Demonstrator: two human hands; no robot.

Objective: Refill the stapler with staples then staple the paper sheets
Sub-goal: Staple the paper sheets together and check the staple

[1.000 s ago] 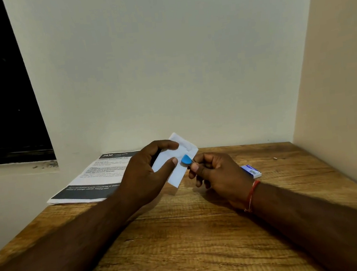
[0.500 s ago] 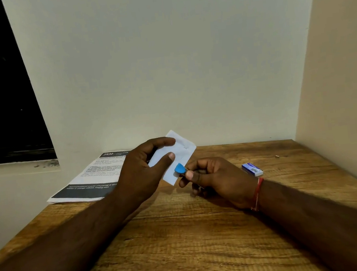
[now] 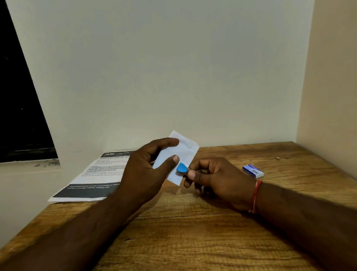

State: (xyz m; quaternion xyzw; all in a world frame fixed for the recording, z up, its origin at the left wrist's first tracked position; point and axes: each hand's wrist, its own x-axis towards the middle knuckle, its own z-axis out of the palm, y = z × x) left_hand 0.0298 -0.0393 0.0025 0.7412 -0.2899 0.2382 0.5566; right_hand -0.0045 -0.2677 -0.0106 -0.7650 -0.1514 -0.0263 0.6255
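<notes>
Head view is showing me both hands raised a little above the wooden bench (image 3: pixel 185 246), toward its far edge. My left hand (image 3: pixel 143 175) is pinching a small folded stack of white paper sheets (image 3: pixel 181 155) between thumb and forefinger, holding it tilted with its far corner pointing up against the wall. My right hand (image 3: pixel 218 177) is clenching around a small blue stapler (image 3: pixel 181 168), of which only the rounded blue tip is showing past the fingers; that tip is sitting against the near edge of the sheets, just beside my left thumb. I cannot tell whether the stapler's mouth is closing on the paper. A red thread band (image 3: pixel 255 196) is circling my right wrist. A small blue and white staple box (image 3: pixel 253 170) is lying flat toward the bench's right edge, near my right hand but apart from it. A printed document (image 3: pixel 95 178) is lying at the far left corner of the bench, overhanging the edge slightly.
</notes>
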